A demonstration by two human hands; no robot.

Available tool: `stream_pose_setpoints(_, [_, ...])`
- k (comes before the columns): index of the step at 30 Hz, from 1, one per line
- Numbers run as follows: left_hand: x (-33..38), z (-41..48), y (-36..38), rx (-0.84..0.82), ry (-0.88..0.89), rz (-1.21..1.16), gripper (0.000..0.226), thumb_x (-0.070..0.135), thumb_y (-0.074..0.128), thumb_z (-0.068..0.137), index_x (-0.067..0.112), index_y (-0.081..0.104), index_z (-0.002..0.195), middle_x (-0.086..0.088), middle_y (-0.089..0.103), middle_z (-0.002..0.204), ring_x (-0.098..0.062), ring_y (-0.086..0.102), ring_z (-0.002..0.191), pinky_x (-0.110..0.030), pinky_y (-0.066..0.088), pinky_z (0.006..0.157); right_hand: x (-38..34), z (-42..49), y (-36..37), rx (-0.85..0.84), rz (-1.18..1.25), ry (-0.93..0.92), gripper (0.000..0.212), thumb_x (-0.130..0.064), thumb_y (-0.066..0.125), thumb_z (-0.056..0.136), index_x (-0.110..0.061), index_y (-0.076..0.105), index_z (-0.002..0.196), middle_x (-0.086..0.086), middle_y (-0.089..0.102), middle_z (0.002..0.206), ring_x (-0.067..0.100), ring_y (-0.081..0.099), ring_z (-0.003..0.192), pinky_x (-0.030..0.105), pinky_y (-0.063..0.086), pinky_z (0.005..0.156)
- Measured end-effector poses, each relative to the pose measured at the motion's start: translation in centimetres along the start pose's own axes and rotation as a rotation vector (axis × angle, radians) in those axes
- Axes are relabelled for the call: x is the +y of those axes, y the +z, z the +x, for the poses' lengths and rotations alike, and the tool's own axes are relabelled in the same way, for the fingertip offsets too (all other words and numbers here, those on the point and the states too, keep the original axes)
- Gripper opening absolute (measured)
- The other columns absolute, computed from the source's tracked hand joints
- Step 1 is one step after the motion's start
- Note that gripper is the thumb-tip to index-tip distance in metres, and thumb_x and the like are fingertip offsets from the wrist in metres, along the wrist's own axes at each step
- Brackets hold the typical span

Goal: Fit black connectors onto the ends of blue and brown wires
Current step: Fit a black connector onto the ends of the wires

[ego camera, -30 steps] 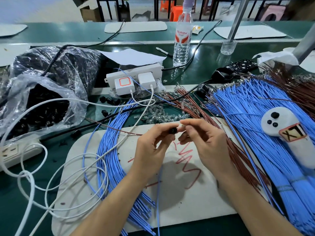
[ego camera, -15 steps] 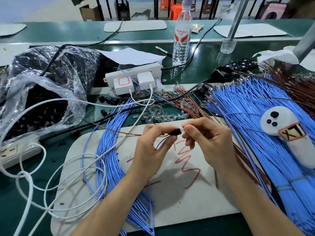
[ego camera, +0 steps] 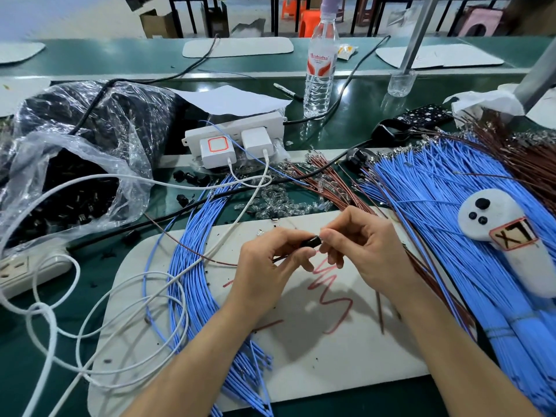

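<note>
**Both my hands pinched close, fingertip to fingertip**

My left forearm (ego camera: 195, 353) and right forearm (ego camera: 445, 335) come in from below and converge. My left hand (ego camera: 264, 266) is curled, thumb and forefinger pinching the black connector (ego camera: 311, 242) at its left end. My right hand (ego camera: 364, 251) faces it, back turned up, thumb and forefinger pinching the connector's right end, the other fingers (ego camera: 334, 257) curled beneath.

red "Wahaha" brand on water bottle (ego camera: 319, 85) label, handwritten "XT" on white controller's (ego camera: 493, 215) red-edged tag (ego camera: 513, 235)
</note>
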State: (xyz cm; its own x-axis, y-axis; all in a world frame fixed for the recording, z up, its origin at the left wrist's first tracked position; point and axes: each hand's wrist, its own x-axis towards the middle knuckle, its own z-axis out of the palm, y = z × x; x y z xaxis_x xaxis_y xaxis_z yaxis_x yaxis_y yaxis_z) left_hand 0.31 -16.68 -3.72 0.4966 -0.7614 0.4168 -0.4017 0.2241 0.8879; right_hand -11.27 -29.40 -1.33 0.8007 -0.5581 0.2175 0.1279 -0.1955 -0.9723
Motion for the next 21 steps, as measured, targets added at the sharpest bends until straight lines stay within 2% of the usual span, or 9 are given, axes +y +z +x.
stream_pose_setpoints(4, [-0.1,0.0,0.0,0.006,-0.002,0.062,0.023,0.025,0.068,0.081,0.011,0.069,0.098,0.010,0.066,0.075,-0.004,0.062,0.055,-0.016,0.050,0.063,0.2,0.0,-0.1,-0.016,-0.024,0.032,0.010,0.000,0.064,0.086,0.000,0.059,0.077,0.007,0.066,0.060,0.017,0.058,0.047,0.022,0.045,0.045])
stream_pose_setpoints(9, [-0.1,0.0,0.1,0.020,-0.029,0.141,0.023,0.025,0.069,0.078,0.008,0.072,0.093,0.022,0.060,0.065,0.009,0.052,0.053,-0.004,0.038,0.060,-0.2,0.3,-0.7,-0.063,0.115,0.163,0.013,0.000,0.061,0.086,-0.001,0.057,0.074,0.007,0.062,0.055,0.014,0.052,0.041,0.019,0.041,0.040])
stream_pose_setpoints(11, [0.0,-0.1,0.1,-0.008,-0.064,0.105,0.018,0.025,0.070,0.077,0.015,0.072,0.091,0.022,0.060,0.059,0.007,0.051,0.050,-0.005,0.038,0.056,-0.1,0.3,-0.8,-0.075,0.106,0.193,0.013,0.000,0.061,0.086,-0.001,0.056,0.073,0.006,0.061,0.053,0.012,0.050,0.040,0.018,0.039,0.039])
stream_pose_setpoints(14, [0.3,-0.2,0.2,-0.048,-0.097,0.009,0.012,0.029,0.068,0.077,0.031,0.066,0.088,0.018,0.066,0.063,0.005,0.051,0.047,-0.009,0.039,0.051,-0.2,0.4,-0.9,-0.102,0.124,0.239,0.013,-0.005,0.063,0.083,-0.002,0.056,0.073,0.004,0.059,0.051,0.009,0.047,0.038,0.015,0.035,0.038])
stream_pose_setpoints(17, [0.4,-0.3,0.2,-0.072,-0.082,0.023,0.010,0.029,0.068,0.078,0.031,0.066,0.087,0.017,0.068,0.066,0.007,0.053,0.050,-0.005,0.038,0.052,-0.2,0.4,-1.2,-0.153,0.174,0.305,0.016,-0.015,0.064,0.077,-0.002,0.056,0.073,0.005,0.058,0.051,0.009,0.047,0.039,0.014,0.035,0.038])
stream_pose_setpoints(21, [0.5,-0.3,0.1,-0.111,-0.108,0.052,0.009,0.030,0.069,0.077,0.029,0.068,0.086,0.018,0.070,0.068,0.008,0.056,0.053,-0.004,0.038,0.054,0.0,0.4,-1.5,-0.182,0.191,0.337,0.016,-0.017,0.065,0.075,-0.003,0.057,0.073,0.006,0.057,0.051,0.010,0.045,0.040,0.014,0.034,0.038])
